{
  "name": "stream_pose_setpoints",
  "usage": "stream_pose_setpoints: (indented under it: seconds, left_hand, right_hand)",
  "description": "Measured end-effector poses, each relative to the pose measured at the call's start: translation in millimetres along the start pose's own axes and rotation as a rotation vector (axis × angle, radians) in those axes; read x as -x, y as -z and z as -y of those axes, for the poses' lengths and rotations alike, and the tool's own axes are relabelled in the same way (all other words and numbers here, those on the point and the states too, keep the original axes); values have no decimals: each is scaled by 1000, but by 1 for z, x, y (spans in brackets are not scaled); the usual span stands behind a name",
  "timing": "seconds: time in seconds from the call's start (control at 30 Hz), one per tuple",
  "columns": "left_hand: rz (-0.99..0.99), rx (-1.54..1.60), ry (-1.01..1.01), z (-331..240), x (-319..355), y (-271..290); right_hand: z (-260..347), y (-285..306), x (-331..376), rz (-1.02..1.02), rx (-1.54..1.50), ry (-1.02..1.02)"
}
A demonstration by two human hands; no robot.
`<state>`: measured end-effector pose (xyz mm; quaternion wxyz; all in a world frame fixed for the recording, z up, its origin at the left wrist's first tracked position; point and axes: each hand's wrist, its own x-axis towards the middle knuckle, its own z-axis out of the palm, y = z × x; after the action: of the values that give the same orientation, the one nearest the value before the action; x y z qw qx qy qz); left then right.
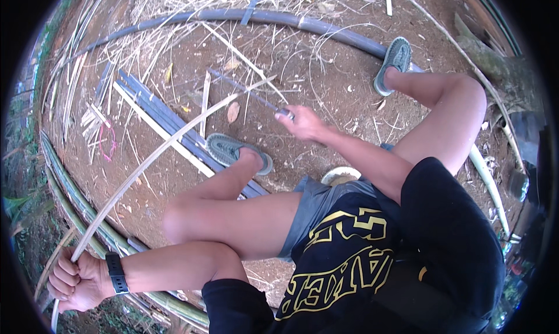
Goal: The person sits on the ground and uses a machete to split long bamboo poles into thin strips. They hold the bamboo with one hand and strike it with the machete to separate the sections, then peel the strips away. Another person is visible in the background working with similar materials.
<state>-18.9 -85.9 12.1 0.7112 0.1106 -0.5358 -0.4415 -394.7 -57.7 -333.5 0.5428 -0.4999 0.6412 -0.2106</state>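
Observation:
My left hand (78, 280), with a dark watch at its wrist, is closed in a fist around a long pale bamboo strip (154, 155) at the lower left. From there the strip arcs up and right past my left knee, its far end tapering near the knife. My right hand (304, 123) grips the handle of a long, thin-bladed knife (249, 94) in front of me. The blade points up and left, and it lies close to the strip's far part; whether they touch I cannot tell.
Split bamboo pieces (169, 121) lie beside my left shoe (224, 148). A dark pole (262, 15) curves across the far ground amid shavings. Green bamboo poles (87, 215) run along the left. Pink string (108, 150) lies nearby; a tree trunk (506, 72) stands far right.

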Motion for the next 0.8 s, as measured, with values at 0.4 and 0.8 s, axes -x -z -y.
stream_pose_setpoints:
  seconds: [0.4,0.8]
  left_hand:
    - [-17,-11,-4,1,-1,0]
    - [24,7,32,0,1,-1]
  right_hand:
    - [-51,2,-32,27,117,-99]
    - [-126,-13,-57,-180,201,-302]
